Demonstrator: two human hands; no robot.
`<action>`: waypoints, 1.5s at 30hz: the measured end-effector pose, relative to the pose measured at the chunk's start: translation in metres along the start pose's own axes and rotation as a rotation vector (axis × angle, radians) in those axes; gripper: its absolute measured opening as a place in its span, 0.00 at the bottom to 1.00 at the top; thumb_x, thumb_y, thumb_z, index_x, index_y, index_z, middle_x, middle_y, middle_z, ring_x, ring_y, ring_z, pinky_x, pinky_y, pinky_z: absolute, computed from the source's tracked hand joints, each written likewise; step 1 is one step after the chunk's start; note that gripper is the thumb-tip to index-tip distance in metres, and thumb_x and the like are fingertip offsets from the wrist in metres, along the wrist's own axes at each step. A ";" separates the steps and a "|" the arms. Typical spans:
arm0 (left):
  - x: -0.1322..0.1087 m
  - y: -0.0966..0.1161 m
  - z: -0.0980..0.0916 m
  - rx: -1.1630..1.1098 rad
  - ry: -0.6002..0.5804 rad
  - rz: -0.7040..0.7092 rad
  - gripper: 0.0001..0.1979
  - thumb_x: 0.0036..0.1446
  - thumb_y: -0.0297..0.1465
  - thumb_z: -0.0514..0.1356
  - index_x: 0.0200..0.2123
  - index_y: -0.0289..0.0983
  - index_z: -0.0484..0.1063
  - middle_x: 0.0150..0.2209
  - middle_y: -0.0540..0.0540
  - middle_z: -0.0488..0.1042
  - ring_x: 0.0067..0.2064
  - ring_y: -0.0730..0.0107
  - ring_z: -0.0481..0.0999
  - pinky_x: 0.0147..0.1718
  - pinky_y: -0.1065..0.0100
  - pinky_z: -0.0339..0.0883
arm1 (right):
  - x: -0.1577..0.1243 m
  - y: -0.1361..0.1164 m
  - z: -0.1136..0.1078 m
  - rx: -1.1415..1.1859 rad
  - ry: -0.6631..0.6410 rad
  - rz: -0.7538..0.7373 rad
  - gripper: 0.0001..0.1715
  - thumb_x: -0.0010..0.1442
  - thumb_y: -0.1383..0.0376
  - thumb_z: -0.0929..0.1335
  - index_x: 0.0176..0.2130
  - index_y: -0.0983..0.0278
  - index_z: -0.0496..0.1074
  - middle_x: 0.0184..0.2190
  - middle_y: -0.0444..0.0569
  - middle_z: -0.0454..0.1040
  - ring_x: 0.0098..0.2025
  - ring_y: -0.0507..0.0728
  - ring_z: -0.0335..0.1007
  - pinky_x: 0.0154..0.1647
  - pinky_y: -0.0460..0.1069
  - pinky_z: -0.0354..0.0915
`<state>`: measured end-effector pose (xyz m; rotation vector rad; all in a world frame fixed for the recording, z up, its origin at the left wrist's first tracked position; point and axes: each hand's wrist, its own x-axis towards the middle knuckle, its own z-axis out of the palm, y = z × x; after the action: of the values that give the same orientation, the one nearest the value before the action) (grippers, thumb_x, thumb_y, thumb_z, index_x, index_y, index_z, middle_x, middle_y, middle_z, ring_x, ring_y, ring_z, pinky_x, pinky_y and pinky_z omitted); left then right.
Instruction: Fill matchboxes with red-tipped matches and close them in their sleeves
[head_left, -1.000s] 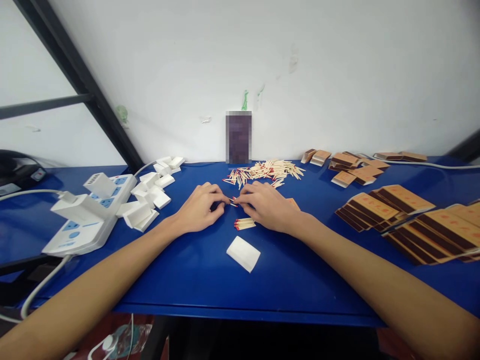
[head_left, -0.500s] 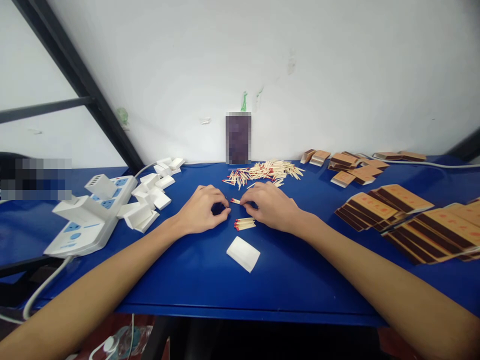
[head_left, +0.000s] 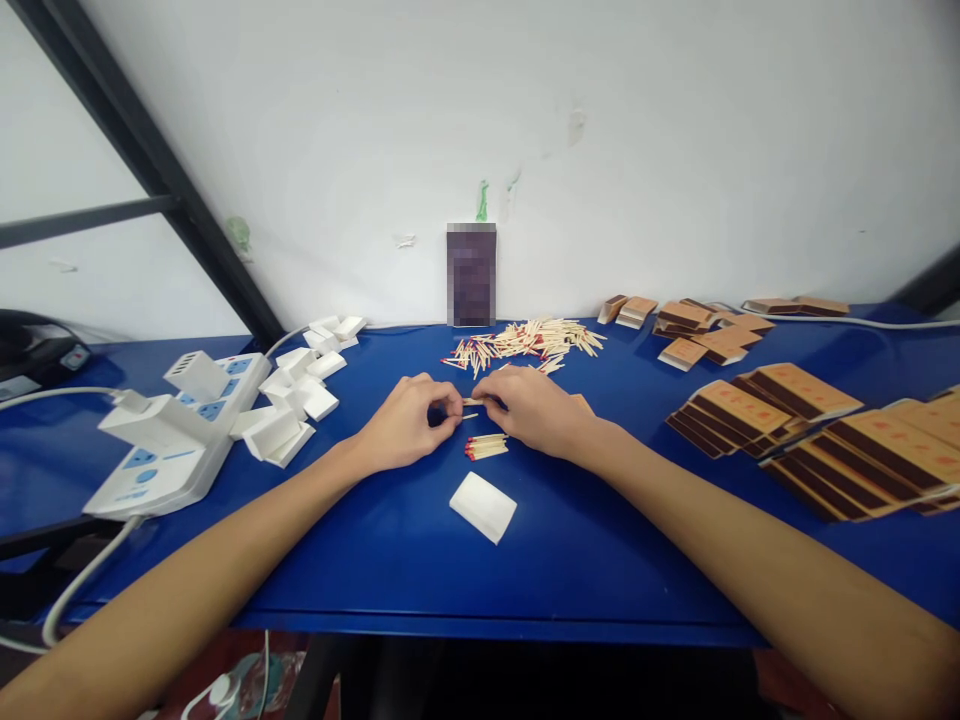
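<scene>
The gap seen half a second ago between the left fingertips and the few matches [head_left: 471, 402] is now closed: the matches are spanned between both hands, and their red heads, shown then, are now covered at the left fingertips. By this, it is judged, the handling is shared by two hands where it was done by the right alone. The matches are pinched by the thumb and fingers of the right hand [head_left: 536, 408]; by the left hand [head_left: 411, 425] their other end is met with curled fingers, though whether it is gripped or only touched cannot be told. Just below, a single match [head_left: 470, 416] is seen near the left thumb.

A small bundle [head_left: 487, 446] is laid beneath the hands with its heads to the left, and nearer the person a white tray [head_left: 484, 508] is placed askew on the blue table [head_left: 375, 570]. A loose heap [head_left: 551, 338] of matches is spread behind the right hand, by which an orange piece [head_left: 582, 404] is partly hidden. More white trays [head_left: 289, 392] are scattered at the left, beside a power strip [head_left: 169, 480], and matchbox covers [head_left: 780, 405] are stacked at the right. Close movement is limited most, it seems, by the bundle just below the fingers.
</scene>
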<state>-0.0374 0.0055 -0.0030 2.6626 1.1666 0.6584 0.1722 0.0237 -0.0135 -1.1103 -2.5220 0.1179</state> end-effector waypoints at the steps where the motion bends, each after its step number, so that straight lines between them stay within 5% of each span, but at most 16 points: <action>1: 0.000 0.001 0.001 0.013 0.006 -0.005 0.04 0.58 0.29 0.58 0.31 0.38 0.72 0.31 0.51 0.77 0.34 0.69 0.71 0.40 0.64 0.61 | 0.000 -0.001 0.000 0.012 -0.002 -0.026 0.14 0.61 0.74 0.63 0.42 0.65 0.76 0.38 0.52 0.79 0.41 0.57 0.73 0.43 0.49 0.63; 5: 0.000 0.000 0.001 -0.041 0.131 -0.022 0.08 0.64 0.34 0.55 0.38 0.38 0.73 0.31 0.51 0.77 0.33 0.71 0.73 0.37 0.67 0.63 | -0.003 -0.004 0.001 0.046 0.002 -0.085 0.16 0.62 0.74 0.62 0.44 0.64 0.76 0.39 0.51 0.78 0.42 0.56 0.72 0.44 0.49 0.64; 9: -0.002 -0.004 -0.003 -0.213 0.282 -0.118 0.12 0.66 0.38 0.53 0.43 0.37 0.72 0.19 0.56 0.69 0.20 0.77 0.67 0.25 0.73 0.61 | -0.005 -0.006 0.001 0.107 0.024 -0.092 0.17 0.63 0.72 0.62 0.47 0.63 0.75 0.42 0.51 0.79 0.44 0.57 0.72 0.46 0.50 0.64; 15: -0.003 -0.006 -0.011 -0.106 0.167 -0.095 0.20 0.69 0.40 0.48 0.33 0.36 0.74 0.18 0.55 0.64 0.20 0.77 0.63 0.26 0.72 0.57 | -0.005 -0.008 -0.011 0.084 0.031 -0.078 0.17 0.64 0.71 0.62 0.49 0.65 0.75 0.45 0.52 0.78 0.48 0.58 0.72 0.49 0.52 0.65; 19: -0.004 -0.008 -0.011 -0.036 0.062 -0.085 0.20 0.69 0.38 0.47 0.32 0.35 0.72 0.19 0.54 0.66 0.21 0.76 0.64 0.27 0.71 0.57 | -0.009 0.010 -0.033 -0.116 0.113 0.106 0.17 0.63 0.71 0.62 0.47 0.66 0.76 0.46 0.56 0.78 0.48 0.61 0.72 0.49 0.53 0.64; 24: -0.004 -0.008 -0.008 0.065 -0.018 -0.116 0.13 0.62 0.37 0.54 0.40 0.37 0.75 0.22 0.52 0.68 0.23 0.73 0.66 0.27 0.70 0.55 | -0.018 0.043 -0.047 -0.267 -0.090 0.328 0.17 0.64 0.66 0.62 0.47 0.67 0.76 0.45 0.59 0.78 0.48 0.65 0.73 0.45 0.54 0.64; 31: -0.004 -0.008 -0.006 0.132 -0.070 -0.100 0.16 0.61 0.40 0.56 0.45 0.39 0.77 0.28 0.49 0.71 0.28 0.70 0.69 0.29 0.68 0.57 | -0.018 0.044 -0.050 -0.224 -0.079 0.361 0.18 0.67 0.59 0.62 0.41 0.65 0.78 0.40 0.56 0.80 0.42 0.61 0.75 0.40 0.52 0.64; 38: -0.004 -0.008 -0.005 0.132 -0.091 -0.093 0.16 0.61 0.40 0.56 0.47 0.40 0.76 0.28 0.50 0.72 0.29 0.70 0.70 0.29 0.68 0.56 | -0.013 0.051 -0.039 -0.178 -0.054 0.420 0.27 0.58 0.48 0.69 0.44 0.67 0.77 0.36 0.56 0.79 0.38 0.61 0.74 0.36 0.51 0.65; 45: -0.004 -0.009 -0.005 0.137 -0.102 -0.098 0.17 0.61 0.39 0.56 0.48 0.40 0.76 0.28 0.50 0.72 0.29 0.70 0.71 0.29 0.67 0.57 | -0.010 0.051 -0.041 -0.089 -0.095 0.427 0.13 0.56 0.58 0.71 0.36 0.64 0.81 0.32 0.49 0.81 0.35 0.57 0.75 0.36 0.48 0.64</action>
<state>-0.0482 0.0086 -0.0029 2.6917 1.3490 0.4364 0.2292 0.0485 0.0097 -1.7027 -2.3486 0.1770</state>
